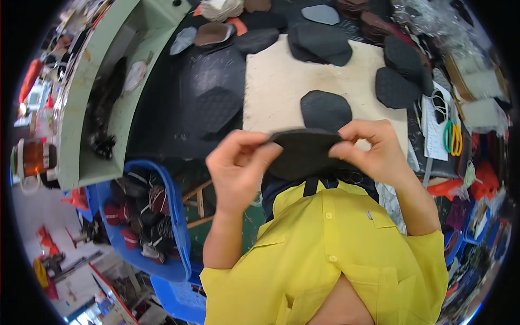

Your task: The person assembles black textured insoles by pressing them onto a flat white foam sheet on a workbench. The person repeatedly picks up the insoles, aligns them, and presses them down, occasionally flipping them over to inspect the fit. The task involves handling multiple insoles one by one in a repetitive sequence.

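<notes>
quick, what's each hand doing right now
Left hand: closed, pinching the left edge of a black fabric piece.
Right hand: closed, pinching the same piece's right edge.

Green-and-orange scissors point(457, 140), large blue tub point(181, 233), cup of amber liquid point(39, 157)

pale board point(271, 92): wood-like, matt, scuffed. held black piece point(304, 156), at board's near edge: soft cloth look, matt. dark pads point(397, 88) on board's right edge: matt, quilted look. counter point(208, 70) left of board: black, smooth, glossy, scratched. trough point(76, 114) farther left of board: painted metal look, stained. blue tub point(177, 216) left of board's near edge: smooth plastic. wrap point(433, 27) beyond board's far right corner: clear plastic, glossy, crinkled. paper sheet point(435, 132) right of board: matt.
</notes>
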`<move>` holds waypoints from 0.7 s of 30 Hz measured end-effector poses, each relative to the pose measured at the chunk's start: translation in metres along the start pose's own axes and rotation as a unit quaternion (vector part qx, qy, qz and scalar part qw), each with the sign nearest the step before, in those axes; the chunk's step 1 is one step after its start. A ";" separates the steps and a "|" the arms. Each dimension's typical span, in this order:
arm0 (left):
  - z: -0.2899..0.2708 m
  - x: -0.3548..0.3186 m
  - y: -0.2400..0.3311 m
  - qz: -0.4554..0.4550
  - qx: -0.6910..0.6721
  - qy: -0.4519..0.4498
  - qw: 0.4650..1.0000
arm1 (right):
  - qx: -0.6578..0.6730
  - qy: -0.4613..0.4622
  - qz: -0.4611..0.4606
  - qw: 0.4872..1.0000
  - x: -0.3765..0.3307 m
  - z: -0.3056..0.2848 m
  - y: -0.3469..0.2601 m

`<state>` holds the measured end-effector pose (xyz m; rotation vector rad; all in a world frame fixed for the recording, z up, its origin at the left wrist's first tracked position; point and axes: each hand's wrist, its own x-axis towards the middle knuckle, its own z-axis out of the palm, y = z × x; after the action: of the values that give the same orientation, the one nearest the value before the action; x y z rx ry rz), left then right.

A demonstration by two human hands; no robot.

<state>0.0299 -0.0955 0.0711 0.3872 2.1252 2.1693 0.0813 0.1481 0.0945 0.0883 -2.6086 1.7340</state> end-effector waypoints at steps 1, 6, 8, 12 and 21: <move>-0.009 0.015 -0.007 -0.014 -0.008 0.042 0.999 | 0.020 0.065 0.035 0.997 -0.004 -0.006 0.013; -0.063 0.089 -0.053 0.091 0.400 0.179 0.894 | -0.425 0.338 -0.056 0.838 -0.053 -0.048 0.140; -0.065 0.089 -0.062 0.212 0.547 0.180 0.789 | -0.418 0.312 -0.079 0.850 -0.055 -0.043 0.156; 0.001 0.083 -0.058 0.292 0.428 0.027 0.855 | -0.406 0.379 -0.147 0.818 -0.051 -0.039 0.155; 0.191 0.068 -0.051 0.370 0.131 -0.393 0.832 | -0.426 0.505 -0.137 0.738 -0.076 -0.037 0.157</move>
<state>0.0025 0.1074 0.0303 1.9908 1.8758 1.4300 0.1481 0.2455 -0.0387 -0.3531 -2.0312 0.1633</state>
